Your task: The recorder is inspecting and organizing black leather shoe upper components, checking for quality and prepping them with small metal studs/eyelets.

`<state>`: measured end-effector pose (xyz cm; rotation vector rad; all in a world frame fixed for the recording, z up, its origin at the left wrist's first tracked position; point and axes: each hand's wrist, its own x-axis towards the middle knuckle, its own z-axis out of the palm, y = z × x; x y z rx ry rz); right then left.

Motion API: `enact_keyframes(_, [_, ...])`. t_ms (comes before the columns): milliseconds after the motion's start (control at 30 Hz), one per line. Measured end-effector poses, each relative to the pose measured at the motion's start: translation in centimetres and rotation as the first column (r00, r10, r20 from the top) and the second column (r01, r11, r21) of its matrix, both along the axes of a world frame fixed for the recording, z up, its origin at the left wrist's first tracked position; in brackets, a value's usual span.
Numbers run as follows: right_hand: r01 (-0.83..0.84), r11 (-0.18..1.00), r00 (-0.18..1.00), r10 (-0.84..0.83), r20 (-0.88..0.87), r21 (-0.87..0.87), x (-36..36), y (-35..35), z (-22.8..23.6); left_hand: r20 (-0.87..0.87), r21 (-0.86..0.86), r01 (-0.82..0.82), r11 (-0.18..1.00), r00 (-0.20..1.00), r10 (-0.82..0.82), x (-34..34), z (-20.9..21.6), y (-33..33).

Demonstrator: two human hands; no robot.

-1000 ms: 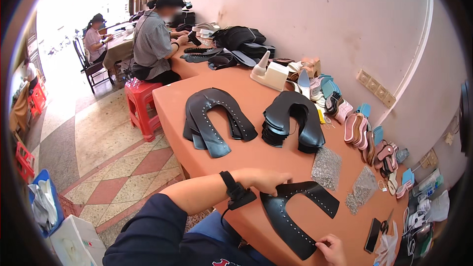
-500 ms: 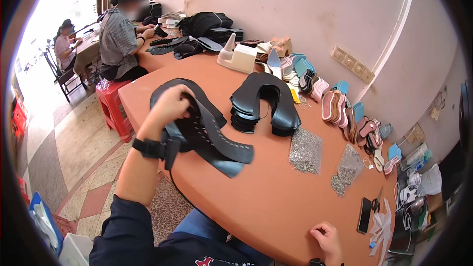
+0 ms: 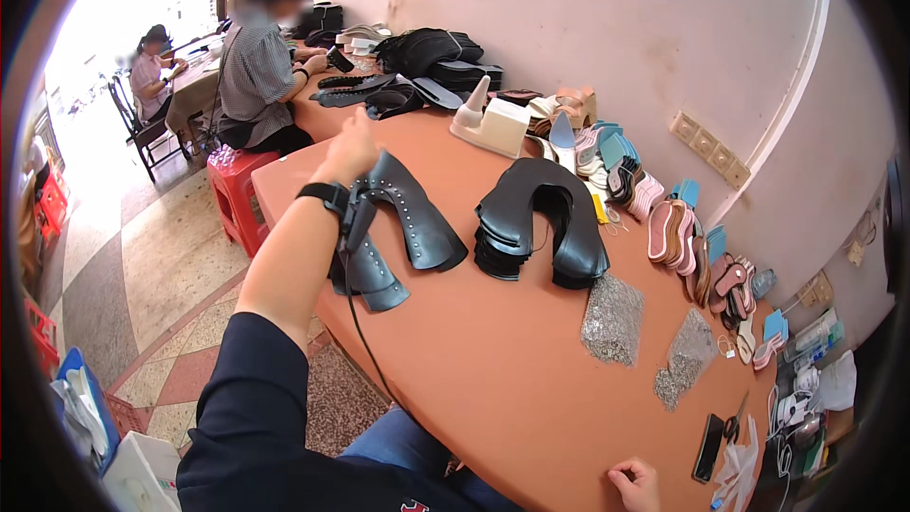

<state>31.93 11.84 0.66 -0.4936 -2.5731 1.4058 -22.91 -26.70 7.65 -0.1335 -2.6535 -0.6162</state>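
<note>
My left hand (image 3: 353, 150) reaches out over the table to a black U-shaped shoe upper (image 3: 424, 228) with rows of small silver studs. It covers the curved end of the upper, and its fingers are partly hidden and blurred, so I cannot tell whether they grip it. Both legs of the upper point toward me, studs facing up. My right hand (image 3: 633, 485) rests on the table near the bottom edge, fingers curled in with nothing visible in them. To the right of the studded upper stands a stack of plain black U-shaped uppers (image 3: 517, 194).
Two clear bags of small metal studs (image 3: 614, 318) lie right of the stack. Behind are a cream tape dispenser (image 3: 493, 123) and rows of sandal soles (image 3: 671, 237). Scissors (image 3: 732, 429) and a black phone (image 3: 707, 448) sit at right. A co-worker (image 3: 256, 76) sits far left.
The studded upper, lifted and showing its underside before, now shows studs facing up on the table. My left hand has moved farther away from me. My right hand stays resting.
</note>
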Motion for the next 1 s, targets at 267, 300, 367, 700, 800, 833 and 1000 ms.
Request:
enact_keyframes(267, [0.011, 0.999, 1.000, -0.011, -0.014, -0.033, -0.1, -0.2, 0.1, 0.444, -0.501, 0.762, 0.410, 0.633, -0.634, 13.2, -4.2, 7.9])
enact_keyframes(300, [0.013, 0.999, 1.000, -0.014, -0.009, -0.038, 0.1, 0.1, -0.2, 0.443, -0.498, 0.763, 0.412, 0.632, -0.636, 13.5, -5.4, 8.2])
enact_keyframes(367, [0.011, 0.999, 1.000, -0.012, -0.006, -0.046, 0.5, 0.3, -0.7, 0.452, -0.589, 0.718, 0.372, 0.674, -0.584, 14.3, -4.9, 8.9])
enact_keyframes(700, [0.022, 0.998, 0.999, -0.024, -0.028, -0.064, 0.9, 0.6, -1.4, 0.294, -0.806, 0.495, 0.323, 0.810, -0.507, 12.1, -5.8, 6.4])
enact_keyframes(800, [0.018, 0.998, 0.999, -0.020, -0.033, -0.060, 0.5, 0.3, -0.8, 0.255, -0.730, 0.517, 0.448, 0.814, -0.522, 12.7, -5.6, 5.4])
enact_keyframes(833, [0.019, 0.998, 0.999, -0.020, -0.029, -0.055, 0.6, 0.2, -0.6, 0.274, -0.657, 0.549, 0.517, 0.812, -0.515, 13.2, -5.6, 5.2])
enact_keyframes(1000, [0.038, 0.996, 0.999, -0.040, -0.025, -0.086, 0.8, 0.2, -0.6, 0.552, -0.607, 0.686, 0.400, 0.727, -0.408, 17.5, -4.1, 5.0])
